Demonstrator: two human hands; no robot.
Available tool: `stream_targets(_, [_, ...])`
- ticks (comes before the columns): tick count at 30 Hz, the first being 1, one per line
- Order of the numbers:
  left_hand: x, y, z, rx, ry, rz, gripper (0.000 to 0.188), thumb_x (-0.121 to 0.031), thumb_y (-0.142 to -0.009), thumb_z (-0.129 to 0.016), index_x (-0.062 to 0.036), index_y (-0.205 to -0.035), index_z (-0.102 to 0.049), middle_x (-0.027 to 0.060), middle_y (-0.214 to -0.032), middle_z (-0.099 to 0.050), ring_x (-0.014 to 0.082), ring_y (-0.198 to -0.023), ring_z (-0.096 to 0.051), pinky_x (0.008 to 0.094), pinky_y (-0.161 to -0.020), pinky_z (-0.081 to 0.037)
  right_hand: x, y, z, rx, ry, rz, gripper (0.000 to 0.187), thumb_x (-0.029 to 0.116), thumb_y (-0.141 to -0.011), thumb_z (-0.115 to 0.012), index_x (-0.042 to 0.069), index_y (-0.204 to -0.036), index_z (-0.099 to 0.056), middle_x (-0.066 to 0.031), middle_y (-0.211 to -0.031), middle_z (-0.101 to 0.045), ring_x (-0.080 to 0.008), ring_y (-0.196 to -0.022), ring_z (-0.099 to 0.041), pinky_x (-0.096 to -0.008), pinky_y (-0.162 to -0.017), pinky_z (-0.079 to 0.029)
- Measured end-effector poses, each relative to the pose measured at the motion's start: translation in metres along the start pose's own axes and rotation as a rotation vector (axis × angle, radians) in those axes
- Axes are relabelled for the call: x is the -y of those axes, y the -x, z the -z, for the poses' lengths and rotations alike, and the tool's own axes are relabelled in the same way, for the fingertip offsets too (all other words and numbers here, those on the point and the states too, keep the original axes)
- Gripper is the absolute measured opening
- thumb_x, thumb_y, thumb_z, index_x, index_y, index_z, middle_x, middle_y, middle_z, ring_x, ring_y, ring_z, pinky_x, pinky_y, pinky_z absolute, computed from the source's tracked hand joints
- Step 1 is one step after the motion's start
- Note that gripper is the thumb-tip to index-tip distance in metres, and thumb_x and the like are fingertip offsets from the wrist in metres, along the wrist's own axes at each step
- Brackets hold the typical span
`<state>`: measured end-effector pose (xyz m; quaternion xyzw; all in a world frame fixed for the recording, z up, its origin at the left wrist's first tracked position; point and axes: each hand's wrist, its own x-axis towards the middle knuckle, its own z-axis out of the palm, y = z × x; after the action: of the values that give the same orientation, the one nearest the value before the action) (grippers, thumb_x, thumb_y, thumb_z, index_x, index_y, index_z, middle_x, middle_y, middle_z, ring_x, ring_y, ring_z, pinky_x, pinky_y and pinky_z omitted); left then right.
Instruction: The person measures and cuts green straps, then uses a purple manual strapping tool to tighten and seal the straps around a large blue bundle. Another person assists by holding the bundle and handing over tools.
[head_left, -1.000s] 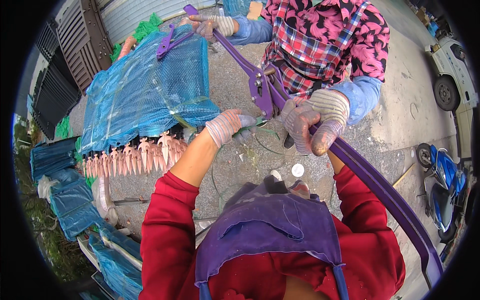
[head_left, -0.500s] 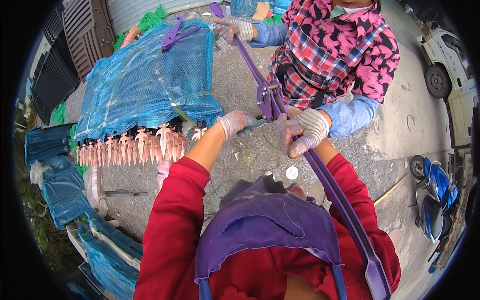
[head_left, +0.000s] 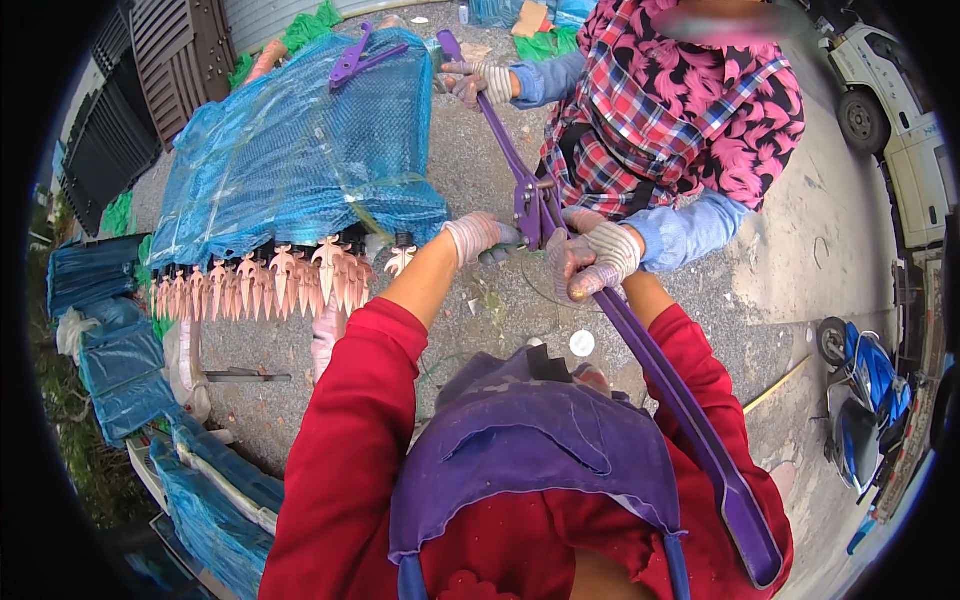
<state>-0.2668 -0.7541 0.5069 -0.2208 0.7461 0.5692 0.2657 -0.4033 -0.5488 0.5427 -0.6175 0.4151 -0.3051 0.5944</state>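
Observation:
A long-handled purple lever tool (head_left: 535, 205) spans the space between me and a co-worker. The co-worker's gloved hands (head_left: 600, 262) grip both of its handles; one long handle extends past my right arm. My left hand (head_left: 478, 238), in a striped glove with grey-green fingers, is closed beside the tool's head. What it holds, if anything, is too small to make out. Hidden mostly behind the tool and the co-worker's hand, my right hand (head_left: 585, 219) shows only a bit of glove, so its fingers cannot be seen.
On my left stands a bundle in blue wrap (head_left: 300, 150), with pink spear-shaped points (head_left: 285, 278) along its near edge. Another purple tool (head_left: 350, 65) lies on it. A blue scooter (head_left: 865, 400) and white truck (head_left: 905, 120) stand at right. A white disc (head_left: 582, 343) lies on the ground.
The purple tool's far handle has swung slightly down and right with the co-worker's hand. My left hand has shifted slightly; the thin strand seen near its fingers is now hard to see.

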Motion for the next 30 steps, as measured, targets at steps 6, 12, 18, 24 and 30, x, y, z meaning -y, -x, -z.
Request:
stream_targets(6, [-0.005, 0.0, 0.0, 0.016, -0.03, 0.011, 0.029, -0.032, -0.081, -0.061, -0.0034, -0.084, -0.065, 0.0065, -0.068, -0.06, 0.0167, -0.053, -0.056, 0.0314, -0.048, -0.047, -0.045, -0.007, 0.006, -0.461, -0.997, -0.583, 0.049, 0.06, -0.085, -0.047, 0.013, -0.071, -0.042, 0.0056, -0.065, -0.039, -0.01, -0.071, -0.038, -0.039, -0.089, -0.028])
stream_targets(12, [-0.008, 0.006, -0.005, -0.013, -0.073, 0.066, 0.028, -0.03, -0.081, -0.061, -0.003, -0.085, -0.065, 0.0062, -0.069, -0.061, 0.0165, -0.053, -0.056, 0.0312, -0.048, -0.047, -0.048, -0.004, -0.002, -0.233, -0.278, -0.236, 0.045, 0.054, -0.087, -0.045, 0.009, -0.079, -0.045, 0.0016, -0.075, -0.047, -0.0145, -0.077, -0.044, -0.0378, -0.087, -0.032])
stream_targets(18, [0.004, 0.008, -0.002, -0.001, -0.034, 0.009, 0.03, -0.033, -0.08, -0.062, -0.0049, -0.09, -0.065, 0.0053, -0.071, -0.062, 0.0154, -0.055, -0.058, 0.0304, -0.048, -0.047, -0.005, -0.018, -0.009, -0.046, 0.34, -0.061, 0.043, 0.053, -0.089, -0.042, 0.01, -0.083, -0.045, 0.0016, -0.08, -0.048, -0.0162, -0.08, -0.045, -0.0373, -0.085, -0.031])
stream_targets(24, [0.002, 0.009, -0.006, 0.003, -0.072, 0.013, 0.031, -0.034, -0.08, -0.062, -0.0049, -0.091, -0.065, 0.0059, -0.072, -0.063, 0.0152, -0.054, -0.058, 0.0302, -0.047, -0.046, -0.058, -0.004, -0.003, -0.186, -0.485, -0.31, 0.047, 0.057, -0.09, -0.037, 0.012, -0.077, -0.039, 0.0029, -0.073, -0.041, -0.0132, -0.075, -0.042, -0.0358, -0.084, -0.031])
stream_targets(30, [0.005, 0.007, -0.006, 0.01, -0.069, 0.03, 0.031, -0.034, -0.081, -0.062, -0.0045, -0.089, -0.065, 0.0063, -0.071, -0.063, 0.0158, -0.053, -0.057, 0.0306, -0.045, -0.045, -0.037, -0.011, -0.033, -0.764, -0.624, -0.336, 0.037, 0.041, -0.088, -0.047, 0.005, -0.09, -0.045, -0.0008, -0.078, -0.048, -0.0139, -0.076, -0.048, -0.033, -0.077, -0.039])
